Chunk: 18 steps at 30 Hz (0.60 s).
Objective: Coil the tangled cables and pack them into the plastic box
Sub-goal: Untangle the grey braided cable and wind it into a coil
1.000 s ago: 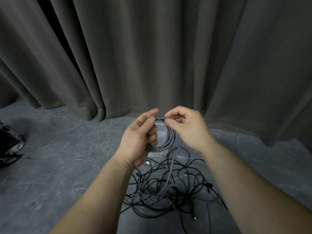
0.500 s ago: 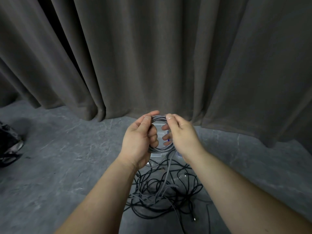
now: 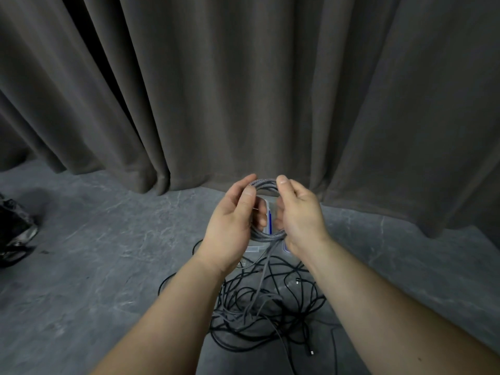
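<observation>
No readable text, labels, brands or nos. anywhere; blue marks on the box (image 3: 268,212) too blurred and hidden by hands to read.

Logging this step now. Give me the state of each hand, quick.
Left hand: closed on the grey cable coil, gripping its left side.
Right hand: closed on the same coil, pinching its right side.
</observation>
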Motion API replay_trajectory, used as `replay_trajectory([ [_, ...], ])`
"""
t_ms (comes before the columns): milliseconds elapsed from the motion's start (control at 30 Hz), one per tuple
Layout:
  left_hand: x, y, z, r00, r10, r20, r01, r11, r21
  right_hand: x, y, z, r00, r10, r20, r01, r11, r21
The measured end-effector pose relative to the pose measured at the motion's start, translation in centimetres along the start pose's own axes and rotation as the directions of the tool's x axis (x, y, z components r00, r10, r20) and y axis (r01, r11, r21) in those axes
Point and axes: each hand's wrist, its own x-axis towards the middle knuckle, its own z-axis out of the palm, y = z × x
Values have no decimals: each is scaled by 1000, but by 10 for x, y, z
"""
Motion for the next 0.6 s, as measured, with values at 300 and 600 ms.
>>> replay_trajectory([
  [300, -3, 5, 2, 990, -130, 55, 141, 935, -327, 2, 2, 1, 999, -12, 32, 11, 1000, 17],
  [600, 0, 10, -1, 986, -105, -127, 59, 944, -323, -5, -3, 1, 980, 93, 174, -89, 996, -32],
])
